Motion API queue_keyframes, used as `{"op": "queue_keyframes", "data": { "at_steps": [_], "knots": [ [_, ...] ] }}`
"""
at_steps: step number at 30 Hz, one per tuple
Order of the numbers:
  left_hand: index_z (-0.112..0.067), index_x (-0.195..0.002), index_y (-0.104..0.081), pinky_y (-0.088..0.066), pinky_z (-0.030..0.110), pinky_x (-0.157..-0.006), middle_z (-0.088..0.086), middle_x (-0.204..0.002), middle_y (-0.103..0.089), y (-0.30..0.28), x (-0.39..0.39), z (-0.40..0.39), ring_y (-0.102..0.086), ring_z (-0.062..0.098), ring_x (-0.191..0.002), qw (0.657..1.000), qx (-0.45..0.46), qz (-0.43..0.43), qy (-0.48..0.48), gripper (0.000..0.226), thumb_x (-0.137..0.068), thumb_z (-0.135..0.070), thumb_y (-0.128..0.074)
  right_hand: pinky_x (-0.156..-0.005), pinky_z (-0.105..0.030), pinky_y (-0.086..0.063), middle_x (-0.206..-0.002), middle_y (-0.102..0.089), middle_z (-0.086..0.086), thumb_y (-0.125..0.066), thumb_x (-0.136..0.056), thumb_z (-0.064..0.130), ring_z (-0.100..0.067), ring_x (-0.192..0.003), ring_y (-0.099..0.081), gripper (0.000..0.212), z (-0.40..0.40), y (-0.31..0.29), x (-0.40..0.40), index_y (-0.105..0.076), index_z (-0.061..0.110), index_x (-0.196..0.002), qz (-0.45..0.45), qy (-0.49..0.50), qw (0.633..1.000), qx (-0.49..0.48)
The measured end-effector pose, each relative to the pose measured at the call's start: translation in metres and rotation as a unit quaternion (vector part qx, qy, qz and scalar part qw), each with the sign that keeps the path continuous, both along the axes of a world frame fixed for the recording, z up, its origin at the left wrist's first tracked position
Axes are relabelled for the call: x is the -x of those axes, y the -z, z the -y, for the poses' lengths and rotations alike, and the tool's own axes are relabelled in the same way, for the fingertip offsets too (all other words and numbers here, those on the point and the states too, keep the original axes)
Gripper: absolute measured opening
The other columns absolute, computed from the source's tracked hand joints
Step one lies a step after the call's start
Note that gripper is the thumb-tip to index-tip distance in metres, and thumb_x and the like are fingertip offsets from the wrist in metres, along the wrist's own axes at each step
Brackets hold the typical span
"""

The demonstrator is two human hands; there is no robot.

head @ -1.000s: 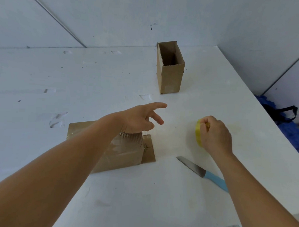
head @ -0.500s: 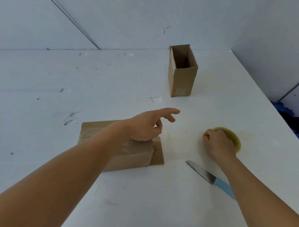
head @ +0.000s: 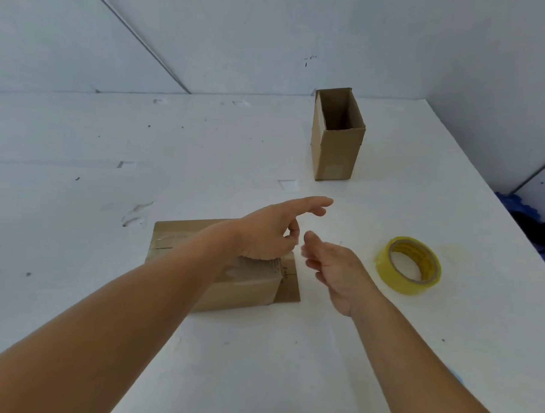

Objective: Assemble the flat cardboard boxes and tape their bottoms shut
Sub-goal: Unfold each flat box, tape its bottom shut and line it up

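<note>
Hands meet over the middle of our white surface [head: 74,291]. Our left hand [head: 273,234] hovers above the flat cardboard box [head: 246,283], forefinger stretched forward, holding nothing. Our right hand [head: 334,268] hangs just beside it, fingers loosely curled, also holding nothing. Near our right lies the yellow tape roll [head: 409,265]. Farther back, an assembled box [head: 336,137] stands upright, top open.

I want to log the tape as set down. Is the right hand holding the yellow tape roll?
No. The yellow tape roll lies alone on the table, and the right hand is beside it, open and empty.
</note>
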State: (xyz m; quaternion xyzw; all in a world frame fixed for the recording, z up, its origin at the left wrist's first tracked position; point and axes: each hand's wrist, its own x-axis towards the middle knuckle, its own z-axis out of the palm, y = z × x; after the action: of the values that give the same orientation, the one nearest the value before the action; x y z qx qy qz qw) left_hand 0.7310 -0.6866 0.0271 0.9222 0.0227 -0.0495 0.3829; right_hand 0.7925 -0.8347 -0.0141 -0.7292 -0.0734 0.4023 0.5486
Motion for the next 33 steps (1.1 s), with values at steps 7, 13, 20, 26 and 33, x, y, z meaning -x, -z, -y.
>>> {"op": "queue_keyframes", "data": {
  "at_steps": [7, 13, 20, 26, 33],
  "knots": [
    [-0.034, -0.149, -0.017, -0.013, 0.029, -0.115, -0.009, -0.156, -0.021, -0.004, 0.019, 0.001, -0.019, 0.014, -0.141, 0.975, -0.209, 0.071, -0.013, 0.077, -0.086, -0.033, -0.061, -0.092, -0.036, -0.051, -0.102, -0.072, -0.007, -0.055, -0.094, 0.031, -0.02, -0.098, -0.067, 0.025, -0.013, 0.008, 0.007, -0.063, 0.007, -0.093, -0.04, 0.037, 0.997, -0.051],
    [-0.027, -0.132, -0.043, -0.021, 0.027, -0.103, -0.006, -0.133, -0.043, 0.003, 0.066, -0.013, -0.037, 0.016, -0.122, 0.92, -0.36, 0.022, -0.156, 0.052, -0.092, -0.057, -0.027, -0.089, -0.043, -0.054, -0.1, -0.069, -0.012, -0.054, -0.094, 0.029, -0.028, -0.093, -0.068, 0.025, -0.022, 0.013, 0.01, -0.061, 0.006, -0.087, -0.021, 0.028, 0.999, -0.025],
    [-0.045, -0.147, -0.013, -0.002, 0.036, -0.116, -0.015, -0.157, -0.017, 0.018, 0.099, -0.025, -0.009, 0.008, -0.145, 0.929, -0.301, -0.08, -0.2, 0.06, -0.091, -0.059, 0.001, -0.091, -0.047, -0.051, -0.096, -0.071, -0.013, -0.051, -0.092, 0.037, -0.029, -0.093, -0.065, 0.033, -0.031, 0.025, 0.015, -0.063, 0.008, -0.085, 0.022, -0.02, 0.999, 0.034],
    [-0.046, -0.147, -0.011, 0.002, 0.035, -0.117, -0.015, -0.158, -0.012, 0.021, 0.096, -0.025, -0.002, 0.007, -0.146, 0.935, -0.275, -0.089, -0.205, 0.048, -0.1, -0.047, -0.015, -0.075, -0.051, -0.057, -0.093, -0.068, -0.02, -0.047, -0.09, 0.051, -0.037, -0.084, -0.064, 0.051, -0.044, 0.033, 0.032, -0.059, 0.002, -0.089, 0.024, -0.044, 0.999, 0.021],
    [-0.046, -0.147, -0.01, 0.003, 0.033, -0.117, -0.015, -0.158, -0.01, 0.02, 0.096, -0.027, -0.001, 0.006, -0.146, 0.938, -0.269, -0.069, -0.208, 0.048, -0.1, -0.047, -0.017, -0.069, -0.039, -0.048, -0.076, -0.056, -0.003, -0.048, -0.09, 0.027, -0.025, -0.076, -0.052, 0.022, -0.043, 0.033, 0.038, -0.049, 0.013, -0.073, 0.157, -0.004, 0.986, 0.052]
  ]
}}
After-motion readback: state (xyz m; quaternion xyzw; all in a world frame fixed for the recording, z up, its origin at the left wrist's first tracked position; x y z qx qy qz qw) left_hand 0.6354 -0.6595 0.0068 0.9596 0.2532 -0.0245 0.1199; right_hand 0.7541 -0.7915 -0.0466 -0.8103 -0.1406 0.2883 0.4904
